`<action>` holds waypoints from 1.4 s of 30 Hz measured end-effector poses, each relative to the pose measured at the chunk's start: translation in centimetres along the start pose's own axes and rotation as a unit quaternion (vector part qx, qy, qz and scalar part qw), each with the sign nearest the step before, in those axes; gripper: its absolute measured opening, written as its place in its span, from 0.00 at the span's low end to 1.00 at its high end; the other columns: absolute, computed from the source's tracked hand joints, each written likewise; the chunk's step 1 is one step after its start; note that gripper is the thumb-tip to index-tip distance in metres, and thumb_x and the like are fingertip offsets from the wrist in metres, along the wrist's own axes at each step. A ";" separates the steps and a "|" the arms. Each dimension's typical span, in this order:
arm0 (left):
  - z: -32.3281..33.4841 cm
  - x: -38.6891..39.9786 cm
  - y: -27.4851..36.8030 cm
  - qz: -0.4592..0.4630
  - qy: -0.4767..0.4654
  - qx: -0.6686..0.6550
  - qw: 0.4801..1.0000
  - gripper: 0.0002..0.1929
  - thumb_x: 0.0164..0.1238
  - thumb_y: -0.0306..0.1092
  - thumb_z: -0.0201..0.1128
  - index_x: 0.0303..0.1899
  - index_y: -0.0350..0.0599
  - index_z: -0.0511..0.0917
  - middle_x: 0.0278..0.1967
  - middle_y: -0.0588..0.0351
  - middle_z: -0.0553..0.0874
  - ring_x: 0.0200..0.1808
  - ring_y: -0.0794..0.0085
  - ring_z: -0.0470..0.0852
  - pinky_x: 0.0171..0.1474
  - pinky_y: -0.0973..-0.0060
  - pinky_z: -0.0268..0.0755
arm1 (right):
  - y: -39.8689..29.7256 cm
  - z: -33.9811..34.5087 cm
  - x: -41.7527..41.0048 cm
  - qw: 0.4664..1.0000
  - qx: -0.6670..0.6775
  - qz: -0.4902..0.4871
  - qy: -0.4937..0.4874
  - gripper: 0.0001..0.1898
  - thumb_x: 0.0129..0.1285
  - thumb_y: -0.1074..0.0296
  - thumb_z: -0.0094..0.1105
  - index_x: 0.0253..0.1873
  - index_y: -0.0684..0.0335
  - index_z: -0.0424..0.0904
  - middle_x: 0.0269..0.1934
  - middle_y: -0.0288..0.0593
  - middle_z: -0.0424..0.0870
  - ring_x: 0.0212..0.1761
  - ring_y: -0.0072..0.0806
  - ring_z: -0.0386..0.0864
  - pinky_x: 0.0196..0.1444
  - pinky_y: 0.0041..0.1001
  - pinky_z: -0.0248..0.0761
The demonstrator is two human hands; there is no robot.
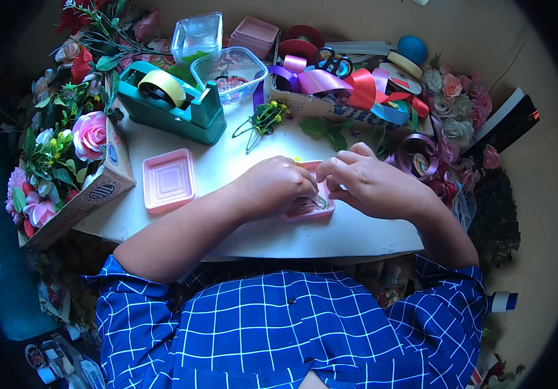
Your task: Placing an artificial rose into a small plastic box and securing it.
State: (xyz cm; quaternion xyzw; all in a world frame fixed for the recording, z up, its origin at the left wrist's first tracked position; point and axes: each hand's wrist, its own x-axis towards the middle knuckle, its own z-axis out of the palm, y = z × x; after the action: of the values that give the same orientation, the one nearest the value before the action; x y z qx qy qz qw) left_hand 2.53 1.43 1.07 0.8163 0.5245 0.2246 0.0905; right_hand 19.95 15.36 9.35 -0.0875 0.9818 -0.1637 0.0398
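A shallow pink plastic box point(303, 215) lies on the white table before me, with a thin green stem point(321, 202) inside it. My left hand point(279, 187) is over the box's left side, fingers curled down; its fingertips are largely hidden, so a grip on the stem cannot be made out. From the right, my right hand point(366, 182) reaches over the box rim with bent, parted fingers, close to the left fingertips, and no held thing shows. A bit of yellow flower point(297, 159) peeks out behind the left hand. To the left sits a similar pink box or lid point(169, 180).
Behind stand a green tape dispenser point(172, 109), a clear tub of beads point(230, 73) and a carton of ribbons point(303, 104) with scissors point(332, 63). A yellow-flowered sprig point(265, 119) and green leaves point(325, 129) lie nearer. An artificial-flower carton point(89, 194) borders the left.
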 end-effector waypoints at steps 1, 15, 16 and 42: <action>0.0 0.0 0.0 -0.001 0.000 -0.001 1.000 0.09 0.55 0.33 0.68 0.39 0.49 0.88 0.37 0.59 0.90 0.41 0.64 0.87 0.53 0.65 0.77 | 0.0 0.1 0.1 1.000 0.001 0.000 -0.001 0.13 0.66 0.72 0.62 0.53 0.59 0.71 0.39 0.41 0.84 0.45 0.39 0.78 0.57 0.37 0.61; 0.6 0.0 -0.5 0.003 0.084 -0.051 0.995 0.07 0.50 0.32 0.70 0.34 0.52 0.87 0.27 0.53 0.86 0.32 0.57 0.87 0.40 0.63 0.78 | 0.1 1.6 0.6 0.999 -0.016 -0.023 -0.046 0.11 0.74 0.71 0.38 0.52 0.59 0.72 0.39 0.47 0.83 0.48 0.41 0.77 0.56 0.37 0.57; 0.5 0.1 -0.4 0.003 0.084 -0.050 0.995 0.07 0.50 0.32 0.70 0.34 0.52 0.87 0.27 0.53 0.86 0.32 0.57 0.87 0.40 0.63 0.78 | 0.2 1.9 0.6 0.999 -0.016 -0.023 -0.046 0.11 0.74 0.71 0.38 0.52 0.59 0.72 0.39 0.47 0.83 0.48 0.41 0.77 0.56 0.37 0.57; -0.8 0.0 1.0 -0.084 0.037 -0.111 0.990 0.06 0.55 0.35 0.72 0.33 0.48 0.87 0.30 0.54 0.87 0.35 0.57 0.86 0.46 0.63 0.76 | -1.9 3.5 0.6 0.968 -0.224 0.042 0.106 0.15 0.57 0.60 0.67 0.46 0.52 0.71 0.31 0.36 0.82 0.42 0.31 0.80 0.51 0.34 0.57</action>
State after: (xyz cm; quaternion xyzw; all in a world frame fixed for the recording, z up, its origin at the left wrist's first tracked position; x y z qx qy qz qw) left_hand 2.98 0.93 2.20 0.7456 0.5657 0.3030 0.1797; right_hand 20.03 12.41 6.66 -0.0348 0.9949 0.0543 -0.0779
